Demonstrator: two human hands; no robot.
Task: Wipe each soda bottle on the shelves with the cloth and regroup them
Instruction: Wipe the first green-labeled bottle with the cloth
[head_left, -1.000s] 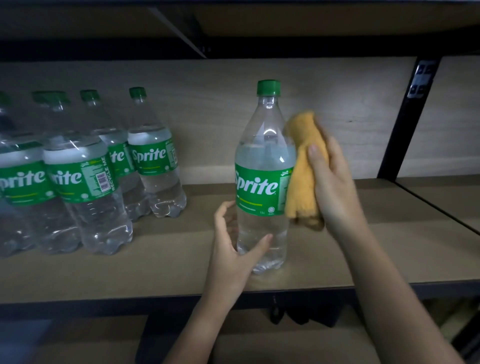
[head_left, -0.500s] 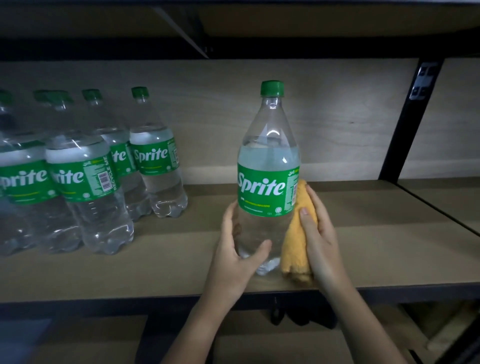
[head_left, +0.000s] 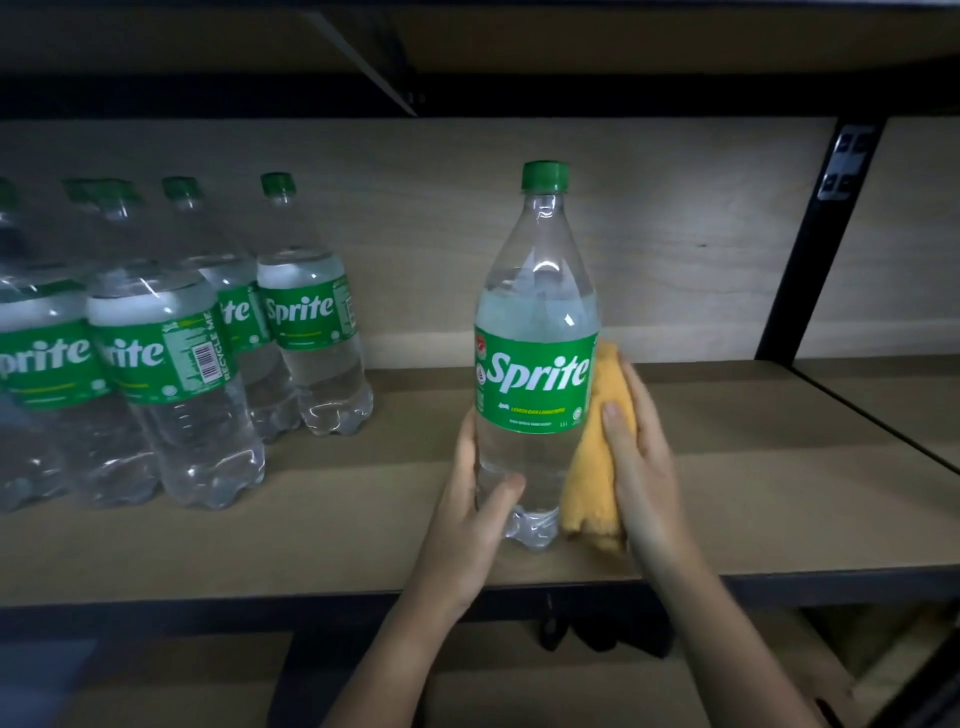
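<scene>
- The left hand (head_left: 467, 512) grips the lower body of the lone soda bottle (head_left: 535, 364), thumb across the front and fingers wrapped behind, steadying it upright.
- The right hand (head_left: 641, 462) holds the yellow cloth (head_left: 592, 467) bunched under its fingers and presses it against the bottle's side at 3 o'clock, from the label's edge down to near the base.
- The bottle stands on the shelf (head_left: 753, 493) a little right of centre, near the front edge, green cap on, label facing the camera.
- At 9 o'clock, well apart from it, a group of bottles (head_left: 171, 364) stands packed together in rows on the same shelf.
- Judging progress: this one looks mid-wipe, with the cloth low on its right side; it is not yet set among the others, so the regrouping of this bottle is left to do.
- Whether the grouped bottles are wiped already cannot be told; nothing on them shows it.
- Hidden or unclear: the group runs off the left edge, so its count is unknown; the rear bottles are blurred and partly covered by the front ones.
- The bottle's far side and the fingers behind it are out of sight.
- The dark space under the shelf, at 6 o'clock, holds shapes too dim to name.
</scene>
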